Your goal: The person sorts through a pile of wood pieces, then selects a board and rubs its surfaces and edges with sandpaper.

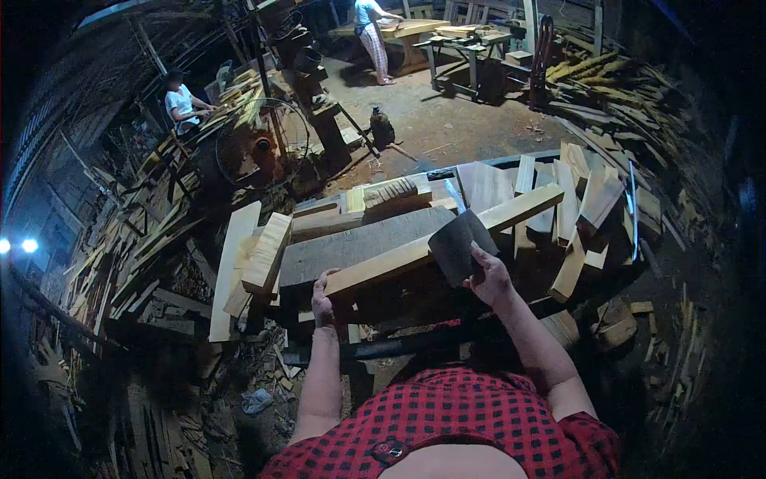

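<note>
A long, pale squared wooden bar point(383, 263) slants across the workbench from near left to far right. My left hand point(322, 303) is closed around its near-left end, the thumb on top. In my right hand point(488, 275) is a dark grey sheet point(459, 246) that looks like sandpaper, pinched between thumb and fingers. The sheet overlaps the middle of the bar and hides part of it. Behind the bar lies a wide, weathered grey plank point(351, 246). A shorter thick wooden block point(267, 254) rests to the left of my left hand.
Several wood offcuts point(586, 195) crowd the bench's right side. Beyond the bench stands a round wire fan guard point(262, 148). One person point(183, 104) sits at the far left; another point(370, 36) stands by a back table point(415, 30). Scrap wood piles point(152, 239) flank both sides.
</note>
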